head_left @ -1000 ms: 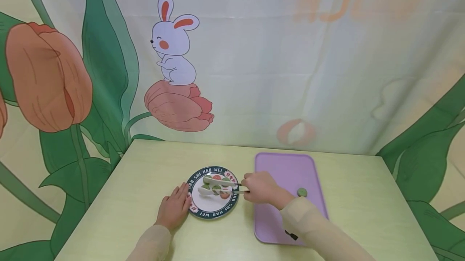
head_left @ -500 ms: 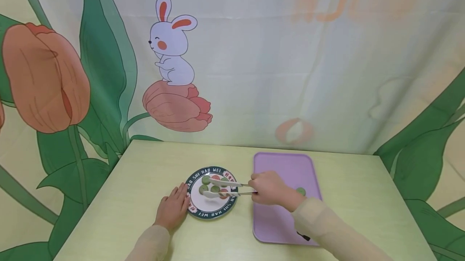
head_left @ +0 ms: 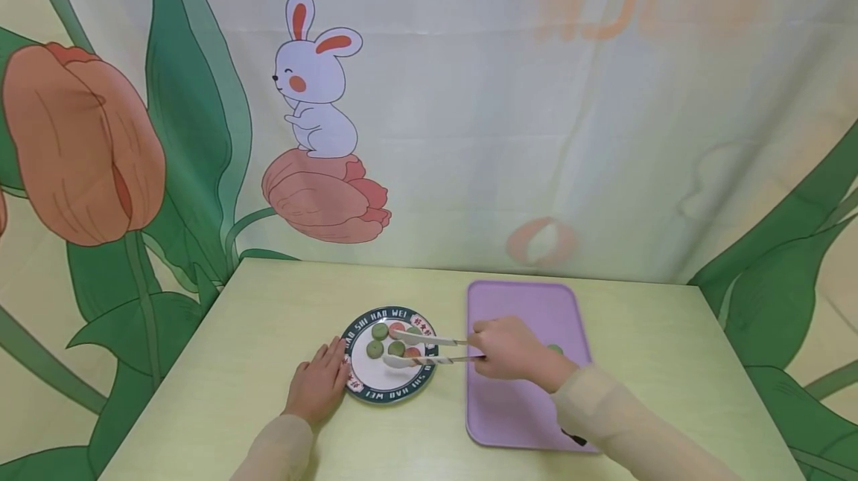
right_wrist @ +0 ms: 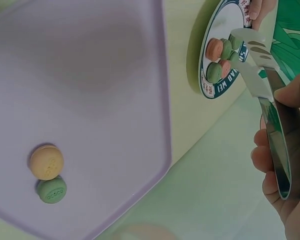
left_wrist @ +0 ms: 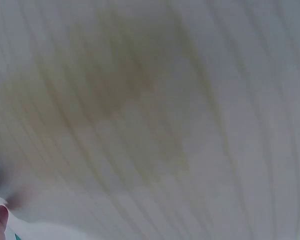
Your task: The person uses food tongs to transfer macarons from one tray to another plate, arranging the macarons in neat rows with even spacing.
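My right hand (head_left: 506, 347) grips a pair of tongs (head_left: 442, 342) with metal arms and pale tips. The spread tips overlap the right part of a round plate (head_left: 372, 377) with a dark lettered rim, and nothing sits between them. On the plate lie several green macarons (head_left: 375, 349) and pink macarons (right_wrist: 214, 49), some partly behind the tongs. My left hand (head_left: 318, 380) lies flat on the table, fingertips right at the plate's left rim. Fabric fills most of the left wrist view.
A purple tray (head_left: 516, 414) lies right of the plate, under my right forearm. On it, the right wrist view shows a yellow macaron (right_wrist: 46, 162) against a green macaron (right_wrist: 52, 190). A small black item (head_left: 573, 438) shows by the sleeve. A printed curtain (head_left: 456, 131) hangs behind the table.
The right hand has drawn the tongs to the right, and their tips stand wider apart. A green macaron at the left of the plate is now uncovered. The left hand has stayed put.
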### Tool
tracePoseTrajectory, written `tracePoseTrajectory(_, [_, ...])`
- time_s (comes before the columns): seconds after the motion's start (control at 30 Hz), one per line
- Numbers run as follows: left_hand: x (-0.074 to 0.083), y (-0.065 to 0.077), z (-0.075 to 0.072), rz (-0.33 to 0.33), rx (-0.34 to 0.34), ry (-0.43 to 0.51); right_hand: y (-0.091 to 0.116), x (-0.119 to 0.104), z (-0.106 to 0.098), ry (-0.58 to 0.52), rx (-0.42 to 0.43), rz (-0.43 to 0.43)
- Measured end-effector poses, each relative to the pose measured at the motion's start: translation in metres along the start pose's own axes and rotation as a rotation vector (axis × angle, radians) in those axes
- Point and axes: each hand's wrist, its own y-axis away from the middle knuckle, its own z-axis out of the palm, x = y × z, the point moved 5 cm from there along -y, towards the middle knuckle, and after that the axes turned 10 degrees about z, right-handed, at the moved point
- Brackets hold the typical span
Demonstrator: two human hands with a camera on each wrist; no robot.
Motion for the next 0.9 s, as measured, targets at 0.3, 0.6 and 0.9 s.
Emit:
tracePoseTrajectory(0.3, [0.001, 0.000, -0.001, -0.001, -0.017, 0.003, 0.010, 0.004, -0.001, 0.002, 0.009, -0.010])
tracePoseTrajectory(0.6, [-0.001, -0.001, 0.002, -0.005, -0.019, -0.002, 0.017, 0.006, 0.001, -0.009, -0.023, 0.000])
tracePoseTrajectory(0.9, [-0.002, -0.002, 0.004, -0.005, -0.029, -0.006, 0.023, 0.007, -0.002, -0.013, 0.018, -0.019])
